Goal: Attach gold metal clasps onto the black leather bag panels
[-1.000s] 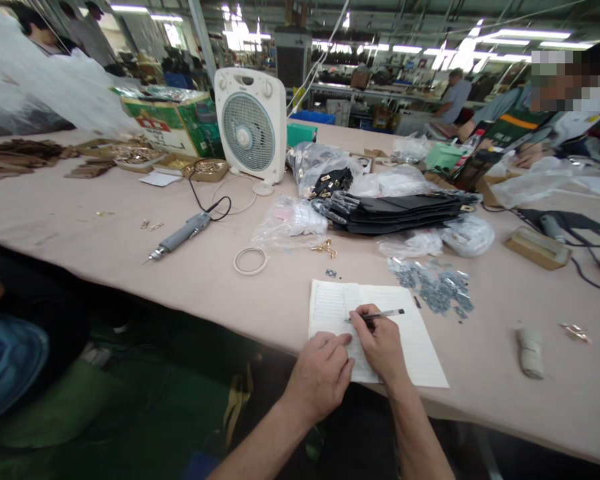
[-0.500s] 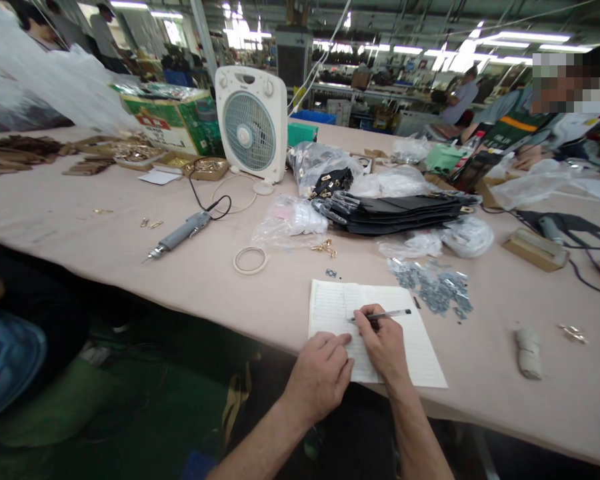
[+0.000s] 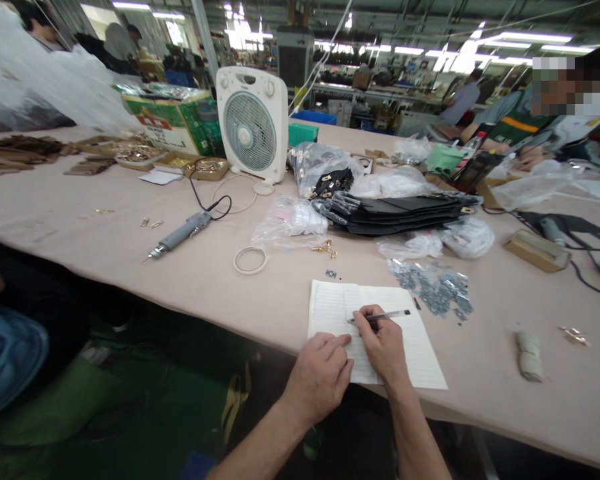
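A lined white sheet of paper (image 3: pixel 410 333) lies at the near edge of the beige table (image 3: pixel 130 253). My right hand (image 3: pixel 383 347) rests on the sheet and is closed on a dark pen (image 3: pixel 383 316), whose tip touches the paper at the left. My left hand (image 3: pixel 320 377) sits beside it on the sheet's lower left corner, fingers curled under, pressing the paper down with nothing visible in it. A pile of small grey metal pieces (image 3: pixel 435 288) lies just beyond the sheet.
Farther back lie a stack of black leather pieces (image 3: pixel 405 212), plastic bags (image 3: pixel 290 223), a tape ring (image 3: pixel 251 260), a grey electric screwdriver (image 3: pixel 177 235) and a white fan (image 3: pixel 251 123). A cloth roll (image 3: pixel 529 355) lies at right. Another person (image 3: pixel 545 127) works across the table.
The pen and my right hand have shifted very slightly on the paper. Nothing else has moved.
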Available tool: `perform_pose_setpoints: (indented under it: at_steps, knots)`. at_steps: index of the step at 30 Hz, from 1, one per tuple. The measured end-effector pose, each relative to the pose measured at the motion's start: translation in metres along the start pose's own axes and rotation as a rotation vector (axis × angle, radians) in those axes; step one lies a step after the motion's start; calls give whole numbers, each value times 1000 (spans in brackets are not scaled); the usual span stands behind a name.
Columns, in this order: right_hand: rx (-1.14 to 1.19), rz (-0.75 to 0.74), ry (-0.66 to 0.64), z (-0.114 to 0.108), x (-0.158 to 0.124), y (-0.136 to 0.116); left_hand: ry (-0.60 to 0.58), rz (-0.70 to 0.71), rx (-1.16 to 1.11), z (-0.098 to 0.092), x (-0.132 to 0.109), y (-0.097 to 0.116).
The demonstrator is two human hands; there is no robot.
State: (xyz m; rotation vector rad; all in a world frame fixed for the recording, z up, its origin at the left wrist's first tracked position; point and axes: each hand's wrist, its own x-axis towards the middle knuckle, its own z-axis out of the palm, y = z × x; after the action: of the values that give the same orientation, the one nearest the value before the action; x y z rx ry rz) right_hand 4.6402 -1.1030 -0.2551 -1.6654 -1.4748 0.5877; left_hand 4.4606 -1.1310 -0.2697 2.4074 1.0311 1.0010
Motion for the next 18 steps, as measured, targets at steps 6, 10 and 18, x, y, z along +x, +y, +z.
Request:
perform_pose_setpoints:
  at_steps: [6,10,18]
  knots:
    - [-8,13,2,0,0,-1,-11,-7,-6,-1,1,1]
    - [-18,22,-1,0,1,-4,5,-6,-4,-2,2,2]
    - [-13,24,-2,0,1,-2,-1,0,2,-2,2,1]
